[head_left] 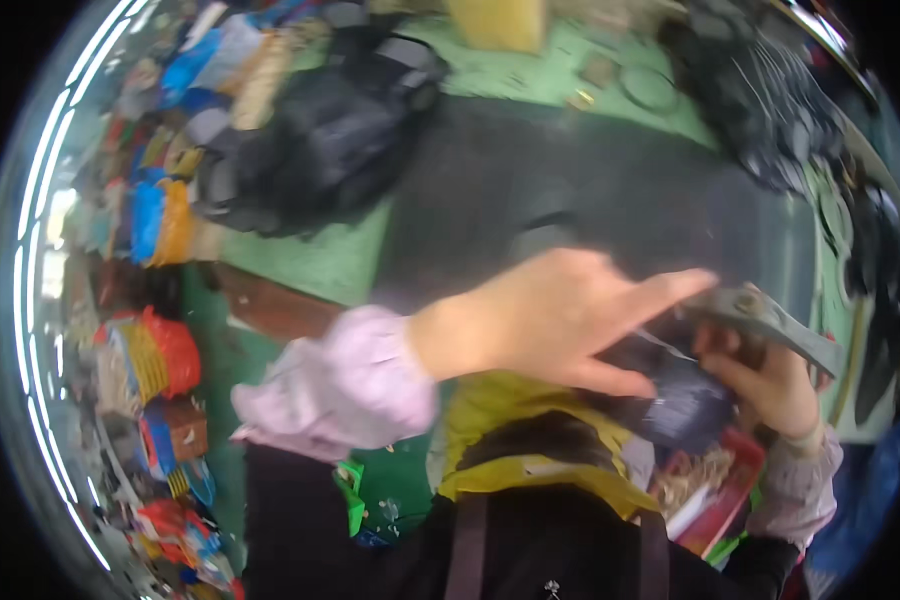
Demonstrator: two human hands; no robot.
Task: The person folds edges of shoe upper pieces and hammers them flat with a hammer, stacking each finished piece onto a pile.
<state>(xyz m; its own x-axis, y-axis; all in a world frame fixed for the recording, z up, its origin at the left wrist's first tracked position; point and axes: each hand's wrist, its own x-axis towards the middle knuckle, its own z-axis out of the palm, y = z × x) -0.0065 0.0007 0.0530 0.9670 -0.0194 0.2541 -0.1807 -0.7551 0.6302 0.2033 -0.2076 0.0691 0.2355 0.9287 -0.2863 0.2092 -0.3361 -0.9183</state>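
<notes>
My left hand (560, 325) reaches right across the front of the dark work mat. Its index finger points right and its thumb is spread below, with nothing in its grasp. A dark, blurred fabric piece (685, 410) hangs below the fingertips at the table's near edge. My right hand (770, 385) has curled fingers at the upper right of this piece and appears to pinch it. Across the top of that hand lies a grey metal bar-like tool (785, 330) with a round bolt; whether the hand also grips it is unclear. Motion blurs the fingertips.
The dark mat (590, 170) lies on a green table (305, 255). Black bags (320, 140) are heaped at the far left, more black pieces (760, 100) at the far right. A red tray (725, 490) of scraps is near my lap. Colourful bundles (160, 355) line the left side.
</notes>
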